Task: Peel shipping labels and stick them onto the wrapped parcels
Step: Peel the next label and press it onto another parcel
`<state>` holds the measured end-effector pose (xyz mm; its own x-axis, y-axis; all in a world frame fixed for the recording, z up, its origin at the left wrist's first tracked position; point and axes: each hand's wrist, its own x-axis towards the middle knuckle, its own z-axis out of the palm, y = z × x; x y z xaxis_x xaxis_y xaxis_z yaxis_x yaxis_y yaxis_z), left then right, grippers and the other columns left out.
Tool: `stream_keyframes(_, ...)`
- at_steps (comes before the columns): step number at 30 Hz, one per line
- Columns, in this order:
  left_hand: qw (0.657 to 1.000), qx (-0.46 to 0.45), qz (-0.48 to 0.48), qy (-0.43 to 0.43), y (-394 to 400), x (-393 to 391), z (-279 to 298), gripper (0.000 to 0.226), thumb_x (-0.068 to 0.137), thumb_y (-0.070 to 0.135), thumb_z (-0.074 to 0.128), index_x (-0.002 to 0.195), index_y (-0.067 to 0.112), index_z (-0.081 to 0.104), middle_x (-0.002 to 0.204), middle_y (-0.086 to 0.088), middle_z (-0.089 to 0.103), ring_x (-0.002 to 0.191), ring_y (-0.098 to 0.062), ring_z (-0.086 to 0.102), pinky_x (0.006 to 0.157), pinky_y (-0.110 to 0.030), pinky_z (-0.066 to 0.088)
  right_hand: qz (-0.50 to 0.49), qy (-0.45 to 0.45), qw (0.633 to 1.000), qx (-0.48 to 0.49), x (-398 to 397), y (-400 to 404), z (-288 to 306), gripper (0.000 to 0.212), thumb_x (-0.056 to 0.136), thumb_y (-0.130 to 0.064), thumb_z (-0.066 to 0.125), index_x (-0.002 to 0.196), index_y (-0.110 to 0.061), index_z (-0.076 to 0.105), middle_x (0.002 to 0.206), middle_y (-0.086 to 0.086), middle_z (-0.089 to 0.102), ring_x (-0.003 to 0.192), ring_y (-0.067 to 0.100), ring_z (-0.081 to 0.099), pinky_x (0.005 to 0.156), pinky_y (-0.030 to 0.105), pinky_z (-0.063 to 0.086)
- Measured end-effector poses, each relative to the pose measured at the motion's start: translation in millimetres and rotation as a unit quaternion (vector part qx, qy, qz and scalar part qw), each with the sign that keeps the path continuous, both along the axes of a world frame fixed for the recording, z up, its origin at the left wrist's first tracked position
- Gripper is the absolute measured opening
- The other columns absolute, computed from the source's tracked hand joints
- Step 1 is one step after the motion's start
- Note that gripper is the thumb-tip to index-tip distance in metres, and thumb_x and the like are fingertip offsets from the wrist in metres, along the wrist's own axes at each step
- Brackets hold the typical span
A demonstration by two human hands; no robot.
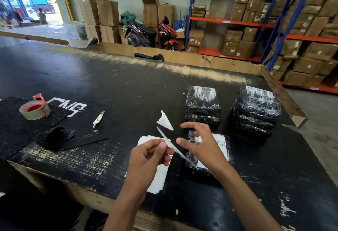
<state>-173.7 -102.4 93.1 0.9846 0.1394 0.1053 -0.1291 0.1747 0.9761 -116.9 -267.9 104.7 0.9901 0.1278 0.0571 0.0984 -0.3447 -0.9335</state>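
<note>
My left hand (150, 154) pinches a thin white strip of label backing (165, 138) that rises to a folded white flap. My right hand (198, 143) hovers just right of the strip with fingers spread, holding nothing. Under my right hand lies a black wrapped parcel (225, 154) with a white shipping label (220, 143) on its top. A stack of white labels (159, 177) lies on the table beneath my left hand. Two piles of black wrapped parcels stand further back, the nearer pile (203, 105) and the right pile (257, 110).
A tape roll in a red dispenser (34, 110) sits on a black mat at the left. A small paper scrap (98, 119) and a curled black sheet (54, 137) lie nearby. The table's right edge (285, 95) is raised wood. Shelves of boxes and two motorbikes stand behind.
</note>
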Motion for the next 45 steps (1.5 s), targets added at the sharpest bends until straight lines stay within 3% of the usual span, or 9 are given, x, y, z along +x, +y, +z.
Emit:
stream_keyframes(2, 1.000, 0.011, 0.015, -0.003, -1.6, 0.5, -1.0, 0.020, 0.096, 0.007, 0.057, 0.092, -0.007, 0.069, 0.073, -0.011, 0.073, 0.058, -0.012, 0.059, 0.059, -0.022, 0.052, 0.075, -0.002, 0.996, 0.053, -3.7, -1.0, 7.1, 0.016, 0.086, -0.029, 0.077, 0.102, -0.030, 0.074, 0.111, 0.003, 0.069, 0.096, 0.005, 0.064, 0.089, 0.041, 0.054)
stream_keyframes(6, 0.998, 0.058, 0.031, -0.018, -4.5, 1.0, -3.8, 0.017, 0.093, 0.011, 0.063, 0.083, 0.007, 0.075, 0.065, -0.008, 0.069, 0.060, -0.014, 0.060, 0.063, -0.023, 0.053, 0.176, -0.007, 0.981, 0.080, -9.6, -5.3, 8.3, 0.021, 0.079, -0.018, 0.083, 0.098, -0.011, 0.076, 0.094, 0.013, 0.077, 0.085, 0.019, 0.072, 0.085, 0.034, 0.058)
stream_keyframes(19, 0.981, 0.179, 0.039, -0.060, -18.6, 17.6, -5.0, 0.018, 0.091, 0.008, 0.067, 0.077, 0.017, 0.075, 0.066, -0.002, 0.070, 0.060, -0.013, 0.062, 0.064, -0.028, 0.055, 0.160, -0.022, 0.986, 0.042, 0.1, -22.2, 12.3, 0.009, 0.085, -0.010, 0.078, 0.090, -0.002, 0.076, 0.083, 0.008, 0.079, 0.076, 0.013, 0.075, 0.071, 0.023, 0.056)
stream_keyframes(24, 0.970, 0.230, 0.030, -0.079, -27.3, 33.2, -7.0, 0.018, 0.093, 0.008, 0.064, 0.079, 0.020, 0.069, 0.068, 0.000, 0.068, 0.065, -0.016, 0.065, 0.064, -0.030, 0.057, 0.146, 0.027, 0.984, 0.098, 13.1, -30.5, 12.2, 0.005, 0.088, -0.004, 0.074, 0.084, -0.001, 0.075, 0.073, 0.009, 0.076, 0.062, 0.010, 0.070, 0.061, 0.021, 0.054)
stream_keyframes(28, 0.993, 0.117, -0.001, 0.010, -33.2, 49.8, -9.6, 0.017, 0.098, 0.002, 0.050, 0.087, 0.002, 0.063, 0.076, -0.011, 0.069, 0.072, -0.022, 0.066, 0.066, -0.028, 0.055, 0.045, 0.092, 0.971, 0.215, 28.1, -38.1, 8.0, 0.009, 0.091, -0.003, 0.068, 0.089, 0.005, 0.071, 0.080, 0.020, 0.075, 0.066, 0.022, 0.071, 0.062, 0.028, 0.058)
stream_keyframes(35, 0.980, -0.098, 0.002, 0.173, -33.3, 87.0, -12.2, 0.024, 0.098, 0.006, 0.041, 0.093, 0.002, 0.064, 0.076, -0.007, 0.072, 0.068, -0.019, 0.065, 0.072, -0.033, 0.055, -0.074, 0.164, 0.942, 0.284, 54.5, -64.6, -3.1, 0.009, 0.097, -0.007, 0.060, 0.093, -0.002, 0.067, 0.077, 0.010, 0.076, 0.067, 0.024, 0.074, 0.064, 0.031, 0.059)
stream_keyframes(40, 0.973, -0.078, 0.038, 0.215, -38.2, 120.3, -15.4, 0.029, 0.097, 0.006, 0.039, 0.080, 0.005, 0.062, 0.067, -0.004, 0.072, 0.067, -0.019, 0.066, 0.072, -0.034, 0.053, -0.132, 0.137, 0.948, 0.255, 73.9, -88.5, -13.5, 0.010, 0.099, -0.006, 0.057, 0.096, 0.000, 0.064, 0.073, 0.008, 0.076, 0.062, 0.019, 0.072, 0.058, 0.026, 0.058)
stream_keyframes(42, 0.969, -0.075, 0.059, 0.229, -38.6, 135.3, -20.9, 0.030, 0.097, 0.006, 0.039, 0.069, 0.010, 0.049, 0.059, -0.002, 0.058, 0.055, -0.015, 0.055, 0.065, -0.033, 0.049, -0.155, 0.122, 0.953, 0.228, 84.5, -101.5, -19.8, 0.011, 0.100, -0.007, 0.056, 0.098, 0.000, 0.064, 0.081, 0.012, 0.077, 0.064, 0.019, 0.071, 0.057, 0.026, 0.058)
stream_keyframes(45, 0.960, -0.006, 0.102, 0.260, -29.9, 160.5, -39.7, 0.027, 0.094, 0.006, 0.038, 0.068, 0.010, 0.039, 0.065, -0.005, 0.041, 0.056, -0.016, 0.040, 0.053, -0.029, 0.040, -0.182, 0.099, 0.963, 0.173, 97.7, -118.6, -29.9, 0.009, 0.100, -0.008, 0.057, 0.097, -0.002, 0.063, 0.082, 0.014, 0.075, 0.067, 0.021, 0.068, 0.060, 0.030, 0.058)
